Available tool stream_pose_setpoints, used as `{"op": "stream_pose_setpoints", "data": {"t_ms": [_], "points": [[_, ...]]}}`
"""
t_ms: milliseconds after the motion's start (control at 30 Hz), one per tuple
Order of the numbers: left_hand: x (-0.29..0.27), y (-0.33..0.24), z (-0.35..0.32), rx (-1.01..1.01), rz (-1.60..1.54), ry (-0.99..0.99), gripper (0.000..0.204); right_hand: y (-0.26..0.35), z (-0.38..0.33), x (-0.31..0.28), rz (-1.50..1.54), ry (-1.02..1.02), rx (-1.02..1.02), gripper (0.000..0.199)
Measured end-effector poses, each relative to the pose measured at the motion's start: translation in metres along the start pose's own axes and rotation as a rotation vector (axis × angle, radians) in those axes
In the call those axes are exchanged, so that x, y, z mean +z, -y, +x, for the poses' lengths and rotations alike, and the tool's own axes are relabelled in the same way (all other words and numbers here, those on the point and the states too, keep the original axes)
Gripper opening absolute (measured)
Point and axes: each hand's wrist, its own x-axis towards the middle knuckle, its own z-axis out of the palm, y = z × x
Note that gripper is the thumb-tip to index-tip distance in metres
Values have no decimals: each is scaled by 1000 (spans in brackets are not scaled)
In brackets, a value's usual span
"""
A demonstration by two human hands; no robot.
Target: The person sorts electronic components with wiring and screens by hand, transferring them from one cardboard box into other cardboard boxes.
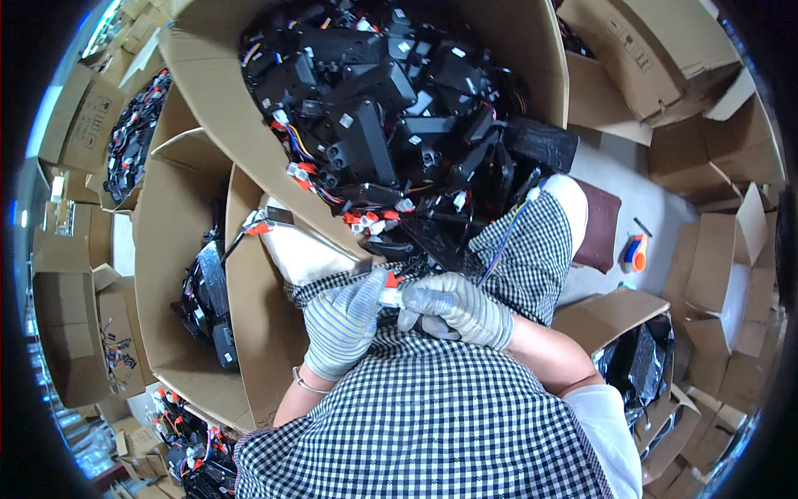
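Observation:
In grey striped gloves, my left hand (342, 326) and my right hand (462, 309) meet over my lap. Between their closed fingertips is a white plug connector (390, 296) with a red piece at its top; the fingers cover much of it. A black part (434, 241) with cables lies across my lap just beyond the hands. Straight ahead, a large cardboard box (208, 91) is heaped with black plastic modules (366, 137), their coloured wires ending in white and red connectors. From one of them a blue and yellow cable (509, 233) hangs over my right knee.
On my left stands a cardboard box (179, 249) with black modules (209, 308) inside. An orange and blue tape dispenser (636, 254) lies on the floor to the right, beside a dark red mat (598, 229). Another open box (615, 320) holds black wrapped parts near my right elbow.

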Motion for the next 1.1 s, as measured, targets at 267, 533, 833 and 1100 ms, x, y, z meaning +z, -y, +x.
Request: {"op": "stream_pose_setpoints", "data": {"t_ms": [267, 533, 833, 1100], "points": [[17, 2, -3, 149, -94, 208, 41, -37, 3, -29, -164, 131, -161, 32], [14, -1, 2, 153, -18, 258, 35, -38, 3, -27, -318, 30, -216, 30], [13, 0, -3, 81, -11, 270, 32, -36, 1, -36, -543, 11, -438, 24], [-12, -2, -9, -655, -759, -134, 28, -4, 53, -108, -1329, -623, -522, 25]]}}
